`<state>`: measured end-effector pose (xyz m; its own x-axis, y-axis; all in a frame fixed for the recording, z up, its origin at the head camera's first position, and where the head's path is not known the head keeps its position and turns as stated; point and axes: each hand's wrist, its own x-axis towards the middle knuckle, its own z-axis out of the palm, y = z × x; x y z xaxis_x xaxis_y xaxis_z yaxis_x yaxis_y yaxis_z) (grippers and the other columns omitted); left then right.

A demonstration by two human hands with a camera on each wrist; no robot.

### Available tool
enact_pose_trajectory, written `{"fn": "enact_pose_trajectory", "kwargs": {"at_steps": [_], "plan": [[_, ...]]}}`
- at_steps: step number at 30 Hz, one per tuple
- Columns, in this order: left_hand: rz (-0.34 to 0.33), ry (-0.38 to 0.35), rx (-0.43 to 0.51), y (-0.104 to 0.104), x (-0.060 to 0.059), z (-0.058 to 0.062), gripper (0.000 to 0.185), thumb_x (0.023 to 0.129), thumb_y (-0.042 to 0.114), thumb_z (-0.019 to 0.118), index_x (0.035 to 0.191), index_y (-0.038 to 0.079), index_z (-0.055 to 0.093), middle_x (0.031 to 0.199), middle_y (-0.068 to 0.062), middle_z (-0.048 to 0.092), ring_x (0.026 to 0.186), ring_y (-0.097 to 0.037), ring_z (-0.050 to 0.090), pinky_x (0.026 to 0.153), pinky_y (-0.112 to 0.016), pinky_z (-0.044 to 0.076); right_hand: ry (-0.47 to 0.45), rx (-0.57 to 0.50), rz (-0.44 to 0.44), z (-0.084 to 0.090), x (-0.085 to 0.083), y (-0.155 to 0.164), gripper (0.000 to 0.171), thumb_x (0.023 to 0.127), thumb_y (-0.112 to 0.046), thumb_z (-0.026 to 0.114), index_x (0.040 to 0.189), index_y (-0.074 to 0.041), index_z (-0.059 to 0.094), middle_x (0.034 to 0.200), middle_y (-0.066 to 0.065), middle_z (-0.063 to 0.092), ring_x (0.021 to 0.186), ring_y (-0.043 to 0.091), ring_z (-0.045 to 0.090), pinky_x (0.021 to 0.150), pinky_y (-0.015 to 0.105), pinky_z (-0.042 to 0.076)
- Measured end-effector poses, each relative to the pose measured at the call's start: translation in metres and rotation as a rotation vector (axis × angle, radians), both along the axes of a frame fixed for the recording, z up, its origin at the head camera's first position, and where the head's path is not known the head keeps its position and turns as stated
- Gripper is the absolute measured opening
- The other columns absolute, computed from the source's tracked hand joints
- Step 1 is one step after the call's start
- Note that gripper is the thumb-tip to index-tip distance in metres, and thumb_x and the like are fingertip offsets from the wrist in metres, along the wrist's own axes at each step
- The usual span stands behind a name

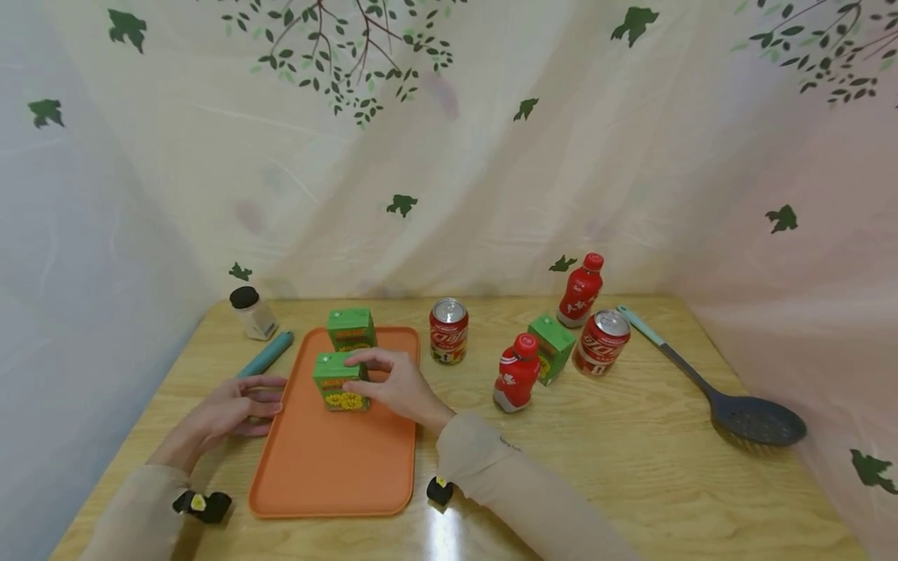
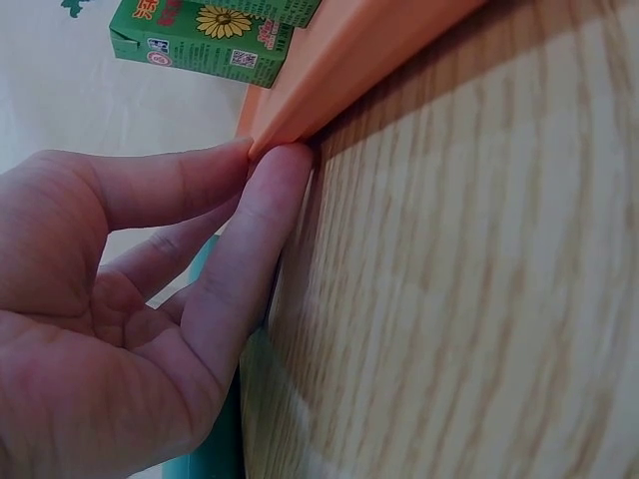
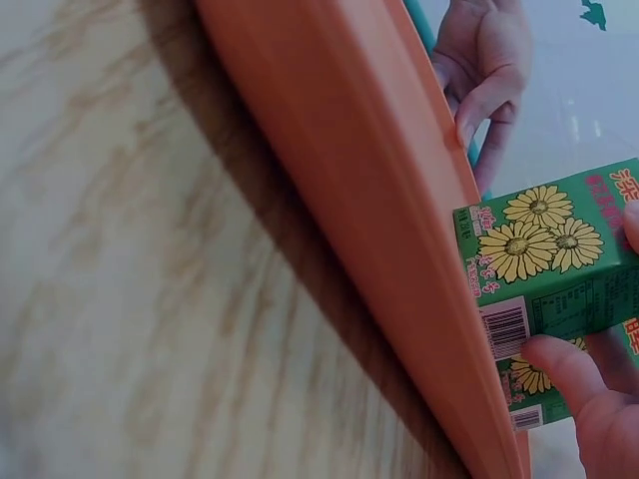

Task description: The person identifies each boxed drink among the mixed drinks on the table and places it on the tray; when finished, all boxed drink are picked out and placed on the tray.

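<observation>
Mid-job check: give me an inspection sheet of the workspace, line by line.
Surface: wooden table, glare near the front edge.
Job's things: orange tray; near carton and far carton upright on it.
Clutter: third carton, two cans, two red bottles, shaker, slotted spoon, teal handle.
Grippers: right hand grips near carton; left hand touches tray's left rim.
Cables: nothing seen.
Surroundings: leaf-print curtains.
</observation>
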<state>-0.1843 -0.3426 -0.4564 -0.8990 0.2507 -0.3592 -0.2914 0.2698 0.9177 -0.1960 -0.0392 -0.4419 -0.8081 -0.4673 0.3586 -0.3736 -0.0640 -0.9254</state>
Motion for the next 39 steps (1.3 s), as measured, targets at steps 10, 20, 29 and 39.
{"fn": "enact_pose_trajectory", "kwargs": {"at_steps": [10, 20, 29, 39], "plan": [[-0.005, -0.002, 0.001, -0.001, -0.001, 0.000, 0.064, 0.089, 0.008, 0.066, 0.142, -0.007, 0.033, 0.120, -0.016, 0.060, 0.096, -0.024, 0.065, 0.075, -0.042, 0.056, -0.004, 0.001, 0.006, -0.005, -0.004, -0.001, 0.030, 0.082, -0.004, 0.074, 0.111, -0.007, 0.068, 0.121, 0.005, 0.062, 0.103, 0.019, 0.062, 0.084, 0.038, 0.053], [-0.006, -0.010, 0.003, -0.002, 0.000, 0.000, 0.065, 0.089, 0.008, 0.066, 0.142, -0.007, 0.032, 0.121, -0.017, 0.060, 0.096, -0.024, 0.065, 0.075, -0.041, 0.056, 0.101, 0.152, -0.020, -0.014, -0.012, -0.002, 0.035, 0.084, -0.026, 0.074, 0.118, -0.025, 0.067, 0.126, -0.010, 0.059, 0.115, 0.006, 0.053, 0.097, 0.037, 0.045], [-0.021, -0.021, 0.017, 0.000, 0.002, 0.000, 0.066, 0.089, 0.009, 0.067, 0.142, -0.008, 0.031, 0.120, -0.016, 0.061, 0.095, -0.025, 0.066, 0.075, -0.042, 0.056, 0.287, 0.368, -0.091, 0.014, 0.001, 0.008, 0.054, 0.088, -0.037, 0.068, 0.138, -0.024, 0.052, 0.144, -0.001, 0.043, 0.131, 0.011, 0.037, 0.102, 0.039, 0.040], [-0.001, -0.017, 0.021, 0.000, 0.000, 0.000, 0.066, 0.089, 0.009, 0.067, 0.142, -0.008, 0.032, 0.120, -0.016, 0.061, 0.096, -0.025, 0.066, 0.076, -0.043, 0.055, 0.306, 0.247, -0.069, 0.086, 0.020, 0.053, 0.058, 0.091, -0.027, 0.067, 0.143, -0.021, 0.043, 0.139, -0.005, 0.049, 0.127, 0.010, 0.044, 0.097, 0.035, 0.044]]}}
